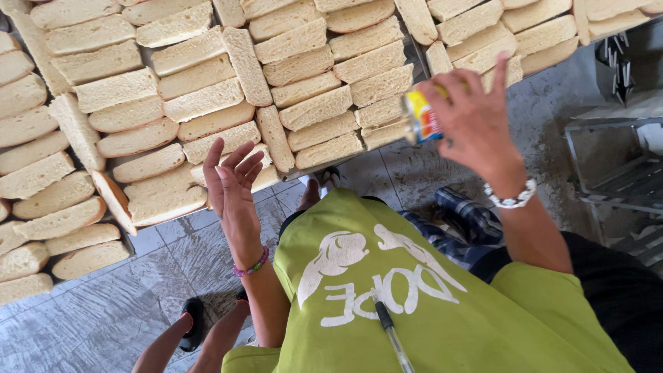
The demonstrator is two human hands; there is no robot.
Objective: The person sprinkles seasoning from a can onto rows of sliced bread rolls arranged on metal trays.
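Right hand [476, 121]: fingers curled round a small can [421, 116], thumb and forefingers clamped on its body. Can has a yellow rim and a label in yellow, red and blue; it lies tilted on its side, just above the near edge of the bread tray [414, 52]. White beaded bracelet [512, 200] on that wrist.

Left hand [231, 183]: fingers spread wide and loose, palm open, holding nothing. It hovers over the near edge of the bread tray, left of the can, with the fingertips above a slice. A bracelet of pink and green beads [250, 266] sits on that wrist.

Bread slices [200, 100]: pale, oblong, crust-edged, packed flat in rows across the bread tray, a few standing on edge between rows. Well over fifty in view; exact count not possible, since they run off the frame on three sides.

Below the bread tray, nearer the camera: green shirt [442, 324] with a white printed design, one pen [394, 338] clipped at the chest. Grey tiled floor [103, 318] beneath. One dark sandal [194, 321] at lower left, beside a bare leg. Right of the bread tray, a grey metal rack [621, 173].
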